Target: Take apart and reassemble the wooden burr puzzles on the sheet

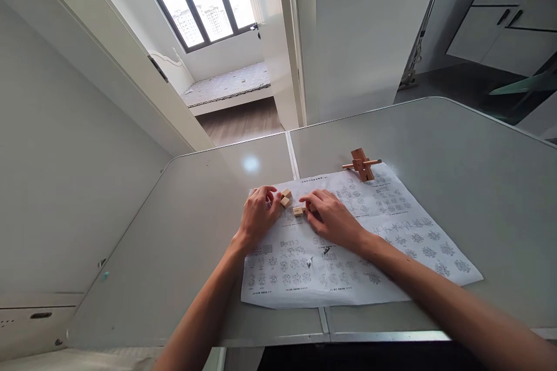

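Note:
Both my hands rest on a printed instruction sheet point(383, 243) spread over a grey table point(183, 232). My left hand point(257, 214) has its fingers curled around small pale wooden blocks point(285, 197), touching them at the fingertips. My right hand point(333, 217) lies knuckles up, its fingertips pinching another small wooden block point(298, 211) against the paper. The two hands sit close together with the blocks between them. An assembled wooden puzzle point(362, 164) with a thin dowel through it stands at the sheet's far edge, apart from both hands.
The table is made of two panels joined by a seam point(292, 156). A white wall stands to the left, a doorway point(243, 110) with a window beyond it lies ahead, and cabinets point(500, 29) are at the far right.

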Motion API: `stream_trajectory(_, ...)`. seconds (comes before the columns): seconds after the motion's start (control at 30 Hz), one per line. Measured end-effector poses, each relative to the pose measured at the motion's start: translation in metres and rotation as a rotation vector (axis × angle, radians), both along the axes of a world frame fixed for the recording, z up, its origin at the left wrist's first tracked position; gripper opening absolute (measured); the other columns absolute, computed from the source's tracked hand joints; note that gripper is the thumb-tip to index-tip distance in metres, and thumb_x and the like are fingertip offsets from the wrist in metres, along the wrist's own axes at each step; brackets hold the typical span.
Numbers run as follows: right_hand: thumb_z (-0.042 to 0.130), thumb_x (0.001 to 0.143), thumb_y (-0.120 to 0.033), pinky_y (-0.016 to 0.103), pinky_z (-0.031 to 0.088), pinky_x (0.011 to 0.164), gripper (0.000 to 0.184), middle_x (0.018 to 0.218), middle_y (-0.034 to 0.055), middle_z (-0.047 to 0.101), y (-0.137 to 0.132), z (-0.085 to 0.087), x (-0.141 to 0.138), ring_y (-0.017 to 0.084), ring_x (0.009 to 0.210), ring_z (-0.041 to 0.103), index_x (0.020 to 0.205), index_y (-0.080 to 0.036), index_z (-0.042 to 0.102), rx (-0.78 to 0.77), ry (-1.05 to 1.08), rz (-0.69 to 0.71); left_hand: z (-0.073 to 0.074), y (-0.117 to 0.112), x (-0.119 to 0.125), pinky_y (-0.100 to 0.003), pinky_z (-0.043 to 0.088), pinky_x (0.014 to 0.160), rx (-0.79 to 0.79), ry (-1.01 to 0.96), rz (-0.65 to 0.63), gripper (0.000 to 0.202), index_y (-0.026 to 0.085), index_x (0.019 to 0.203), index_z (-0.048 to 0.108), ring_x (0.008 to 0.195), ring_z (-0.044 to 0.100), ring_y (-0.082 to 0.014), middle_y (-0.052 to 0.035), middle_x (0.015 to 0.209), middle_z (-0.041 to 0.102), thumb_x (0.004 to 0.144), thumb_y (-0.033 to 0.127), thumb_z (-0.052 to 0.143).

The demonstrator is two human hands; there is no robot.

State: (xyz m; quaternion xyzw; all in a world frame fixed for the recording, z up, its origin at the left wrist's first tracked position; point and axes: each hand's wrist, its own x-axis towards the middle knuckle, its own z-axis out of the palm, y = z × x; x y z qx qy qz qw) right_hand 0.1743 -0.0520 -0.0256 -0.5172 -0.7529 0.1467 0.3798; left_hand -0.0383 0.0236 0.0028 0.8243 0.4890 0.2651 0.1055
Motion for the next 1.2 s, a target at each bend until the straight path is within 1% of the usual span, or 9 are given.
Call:
stream_trajectory(0.2,0.055,0.095,-0.016,0.047,0.053,0.091,0.026,0.106,0.0091,0.066,-0.0002,0.0004,0.0004,0.028,0.097,0.062,0.119,-0.022,0.062,-0.008,-0.013,0.015,0.0002,0.0009,0.0004,-0.038,0.05,0.079,-0.019,-0.003,-0.005,0.019,0.021,0.098,0.066,0.08,0.064,-0.0229,-0.002,0.074,0.067,0.1,0.036,0.054)
stream_trajectory(0.3,0.055,0.093,-0.014,0.046,0.053,0.091,0.028,0.105,0.0088,0.066,-0.0004,0.0002,0.0006,0.028,0.097,0.062,0.12,-0.022,0.061,-0.01,-0.016,0.028,0.0,-0.0007,0.0012,-0.038,0.05,0.08,-0.032,-0.002,-0.028,0.018,0.022,0.098,0.065,0.08,0.064,-0.0225,-0.0014,0.074,0.067,0.1,0.035,0.053)
stream_trajectory(0.37,0.054,0.093,-0.013,0.045,0.053,0.09,0.029,0.105,0.0088,0.066,-0.0006,-0.0001,0.0006,0.028,0.097,0.062,0.12,-0.022,0.061,-0.012,-0.015,0.03,0.0001,-0.0021,0.0019,-0.037,0.049,0.078,-0.049,0.002,-0.036,0.019,0.022,0.099,0.065,0.079,0.064,-0.0223,-0.0011,0.074,0.068,0.101,0.035,0.052)
stream_trajectory(0.47,0.053,0.094,-0.012,0.045,0.053,0.089,0.029,0.107,0.0089,0.066,-0.0006,-0.001,0.0006,0.028,0.097,0.061,0.12,-0.022,0.061,-0.019,-0.013,0.028,0.0006,-0.0036,0.0027,-0.036,0.048,0.076,-0.06,0.014,-0.031,0.02,0.022,0.099,0.065,0.078,0.064,-0.0222,-0.0009,0.073,0.067,0.102,0.036,0.051)
stream_trajectory(0.6,0.053,0.094,-0.012,0.045,0.053,0.09,0.028,0.108,0.0088,0.067,-0.0004,-0.0013,0.0003,0.028,0.098,0.061,0.119,-0.022,0.061,-0.018,-0.009,0.029,0.0011,-0.0037,0.0028,-0.036,0.047,0.076,-0.057,0.025,-0.026,0.023,0.022,0.097,0.065,0.081,0.064,-0.0226,-0.0016,0.074,0.067,0.104,0.036,0.048)
stream_trajectory(0.83,0.054,0.095,-0.012,0.043,0.052,0.088,0.027,0.108,0.0088,0.068,-0.0014,0.0007,0.0002,0.027,0.099,0.061,0.119,-0.022,0.062,-0.037,-0.002,0.022,-0.0009,-0.0008,0.0022,-0.038,0.048,0.081,-0.077,0.026,0.045,0.025,0.021,0.096,0.067,0.093,0.065,-0.0257,-0.0066,0.089,0.074,0.103,0.034,0.045)
stream_trajectory(0.97,0.055,0.094,-0.011,0.043,0.052,0.089,0.027,0.108,0.009,0.068,-0.0011,0.0002,0.0006,0.027,0.099,0.061,0.118,-0.021,0.062,-0.037,0.003,0.025,-0.0028,0.0015,0.001,-0.041,0.047,0.086,-0.082,0.025,0.074,0.028,0.022,0.093,0.067,0.095,0.063,-0.0272,-0.0069,0.09,0.075,0.103,0.035,0.045)
stream_trajectory(1.1,0.054,0.095,-0.012,0.042,0.052,0.088,0.026,0.108,0.0091,0.068,-0.0007,0.0002,0.0007,0.027,0.099,0.062,0.117,-0.021,0.063,-0.039,0.009,0.023,-0.0035,0.0036,0.0,-0.044,0.045,0.094,-0.088,0.021,0.095,0.028,0.022,0.092,0.067,0.101,0.063,-0.0283,-0.0074,0.094,0.077,0.102,0.034,0.044)
stream_trajectory(1.2,0.053,0.095,-0.012,0.042,0.052,0.088,0.026,0.108,0.0093,0.069,-0.0005,0.0009,0.0006,0.027,0.099,0.062,0.118,-0.021,0.063,-0.04,0.013,0.024,-0.0041,0.0054,-0.0007,-0.045,0.045,0.096,-0.088,0.016,0.111,0.028,0.022,0.091,0.067,0.102,0.062,-0.0287,-0.008,0.097,0.077,0.102,0.033,0.043)
